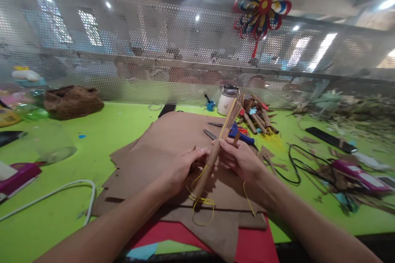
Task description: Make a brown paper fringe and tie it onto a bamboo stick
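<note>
A thin roll of brown paper (205, 178) is held at a tilt over the table, its upper end splayed into strips with yellow string along it. My left hand (189, 166) is closed at the roll's left side, fingertips partly hidden behind it. My right hand (239, 158) grips the roll from the right, thumb in front, with a narrow brown strip standing up beside the fingers. Loose yellow string (203, 202) curls around the lower end. Beneath both hands lie stacked brown paper sheets (160, 148). Blue-handled scissors (243, 136) rest just beyond my right hand, blades apart.
Behind the sheets stand a white jar (227, 100) and a small blue pot (210, 106). Finished-looking paper rolls (258, 120) lie at the back right. Black cable (294, 168) and paper scraps spread rightward; a clear plastic container (57, 148) and white cable (92, 195) are left.
</note>
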Available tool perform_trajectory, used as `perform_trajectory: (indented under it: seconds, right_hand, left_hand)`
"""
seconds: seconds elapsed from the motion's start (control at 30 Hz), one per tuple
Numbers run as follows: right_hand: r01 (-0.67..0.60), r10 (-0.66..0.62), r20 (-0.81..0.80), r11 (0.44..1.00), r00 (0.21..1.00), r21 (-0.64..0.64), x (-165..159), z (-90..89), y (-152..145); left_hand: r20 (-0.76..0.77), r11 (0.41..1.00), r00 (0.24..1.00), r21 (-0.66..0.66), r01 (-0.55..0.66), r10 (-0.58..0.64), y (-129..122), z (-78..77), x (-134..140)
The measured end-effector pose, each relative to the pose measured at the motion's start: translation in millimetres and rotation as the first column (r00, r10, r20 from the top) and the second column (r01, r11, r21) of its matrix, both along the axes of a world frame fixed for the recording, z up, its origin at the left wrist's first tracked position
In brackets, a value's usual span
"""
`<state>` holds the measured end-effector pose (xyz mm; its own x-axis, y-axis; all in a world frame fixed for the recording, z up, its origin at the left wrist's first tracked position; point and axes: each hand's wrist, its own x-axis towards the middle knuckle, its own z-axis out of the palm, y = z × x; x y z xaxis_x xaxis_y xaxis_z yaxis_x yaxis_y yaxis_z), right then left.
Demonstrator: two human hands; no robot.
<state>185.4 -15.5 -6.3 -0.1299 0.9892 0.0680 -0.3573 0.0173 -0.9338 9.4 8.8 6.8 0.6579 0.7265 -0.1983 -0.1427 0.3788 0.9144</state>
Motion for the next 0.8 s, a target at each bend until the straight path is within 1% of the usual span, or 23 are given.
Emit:
perform_trajectory:
  seconds: [0.07,0.17,0.23,0.3,0.37,0.47,0.53,0.63,0.7,0.8]
  right_hand:
    - [-0.011,0.011,-0.001,1.000,1.000,0.003,1,-1.6,1]
    - [-0.013,0.013,0.021,1.000,1.000,0.008,0,-3.8,2]
    - [0.007,-0.007,0.050,1.000,0.999,0.001,0,-4.2,2]
    - [0.038,-0.037,0.072,0.999,0.997,-0.014,-1,-4.0,1]
    - [0.053,-0.051,0.067,0.998,0.996,-0.018,-1,-3.9,1]
    - [0.030,-0.030,0.028,1.000,0.999,-0.004,-1,-4.4,1]
    - [0.020,-0.020,0.017,1.000,1.000,0.006,0,-4.9,2]
    - [0.030,-0.030,0.027,0.999,0.999,0.012,-1,-5.0,1]
    - [0.032,-0.033,0.038,0.999,0.999,0.011,-2,-4.7,1]
    - [0.021,-0.022,0.039,1.000,0.999,0.012,-3,-4.7,-1]
  left_hand:
    - [0.009,1.000,1.000,0.001,0.003,-0.003,1,0.2,0]
    - [0.023,0.997,0.998,0.039,0.063,-0.064,2,-2.6,-2]
    - [0.010,0.994,0.995,0.039,0.097,-0.098,3,-5.1,-2]
    - [-0.006,0.994,0.995,0.026,0.103,-0.103,4,-7.4,-2]
    - [-0.007,0.995,0.996,0.041,0.090,-0.090,4,-9.8,0]
    - [0.007,0.993,0.999,0.117,0.033,-0.034,6,-14.5,4]
    - [-0.009,0.980,0.999,0.194,-0.037,0.039,7,-18.5,6]
    - [-0.065,0.931,0.987,0.346,-0.114,0.145,9,-23.2,9]
    - [-0.104,0.890,0.977,0.439,-0.124,0.187,9,-24.2,8]
    - [-0.146,0.859,0.965,0.498,-0.117,0.216,9,-22.5,7]
